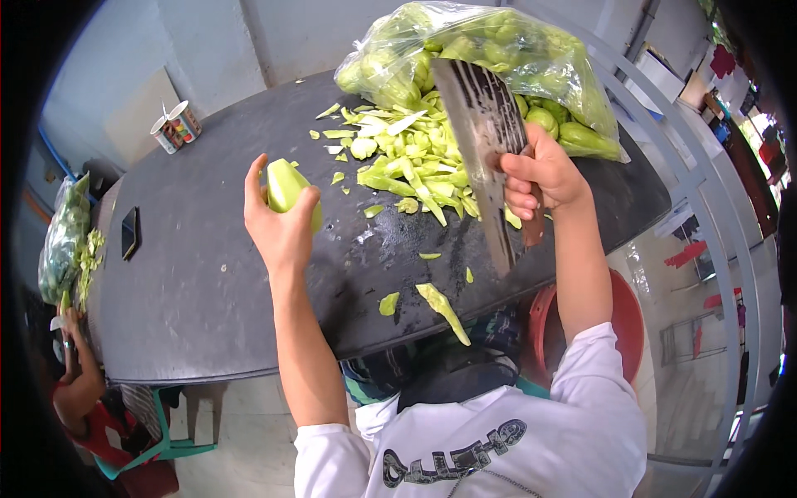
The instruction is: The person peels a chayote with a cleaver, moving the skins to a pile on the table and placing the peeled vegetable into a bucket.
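The left hand (278, 224) is raised above the dark table (191, 282) with its fingers curled around a pale green peeled fruit (286, 189), which is gripped from behind and held upright. The right hand (540, 176) is closed tightly on the handle of a broad cleaver (484, 141), whose blade is held up on edge over the table, a little apart from the fruit. A heap of green peelings (407, 158) is spread on the table between and beyond the two hands, and a few loose strips (442, 305) are scattered near the front edge. A clear plastic bag (498, 58) packed with green fruits is lying at the far end of the table. A paper cup (176, 126) and a dark phone (129, 232) are placed well apart on the left. A red bucket (627, 319) is seen under the right forearm. Another person's arm (79, 382) is visible at the lower left.
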### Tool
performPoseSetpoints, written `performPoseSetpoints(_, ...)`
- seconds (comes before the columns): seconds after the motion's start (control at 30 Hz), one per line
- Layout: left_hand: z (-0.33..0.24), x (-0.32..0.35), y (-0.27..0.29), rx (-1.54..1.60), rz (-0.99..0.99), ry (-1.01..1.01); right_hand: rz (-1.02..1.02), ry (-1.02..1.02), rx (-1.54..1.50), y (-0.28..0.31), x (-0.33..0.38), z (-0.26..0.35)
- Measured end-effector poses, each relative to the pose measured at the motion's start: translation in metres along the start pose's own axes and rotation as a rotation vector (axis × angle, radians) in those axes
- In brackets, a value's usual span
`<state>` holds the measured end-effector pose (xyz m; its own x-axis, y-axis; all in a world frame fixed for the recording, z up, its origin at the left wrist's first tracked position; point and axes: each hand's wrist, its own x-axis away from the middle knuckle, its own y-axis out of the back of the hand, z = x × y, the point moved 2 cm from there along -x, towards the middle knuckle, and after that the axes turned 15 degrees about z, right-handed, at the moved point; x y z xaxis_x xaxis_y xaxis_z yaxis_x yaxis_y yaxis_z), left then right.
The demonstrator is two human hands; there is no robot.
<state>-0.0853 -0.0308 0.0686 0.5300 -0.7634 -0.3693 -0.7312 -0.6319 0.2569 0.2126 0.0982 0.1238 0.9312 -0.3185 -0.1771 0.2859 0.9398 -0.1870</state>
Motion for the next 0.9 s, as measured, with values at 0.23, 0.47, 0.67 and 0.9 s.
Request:
performPoseSetpoints(0.23, -0.002, 0.0, 0.001, 0.132, -0.099, -0.037, 0.092, -0.21, 0.077, -0.013, -0.008, -0.01)
performPoseSetpoints(0.47, 0.029, -0.012, 0.03, 0.595, -0.225, 0.017, 0.541, -0.771, 0.629, -0.08, -0.047, -0.062)
performPoseSetpoints(0.67, 0.033, -0.012, 0.029, 0.678, -0.184, 0.044, 0.605, -0.884, 0.762, -0.07, -0.06, -0.083)
performPoseSetpoints(0.9, 0.032, -0.014, 0.025, 0.699, -0.161, 0.041, 0.118, -0.887, 1.094, 0.033, -0.074, -0.05)
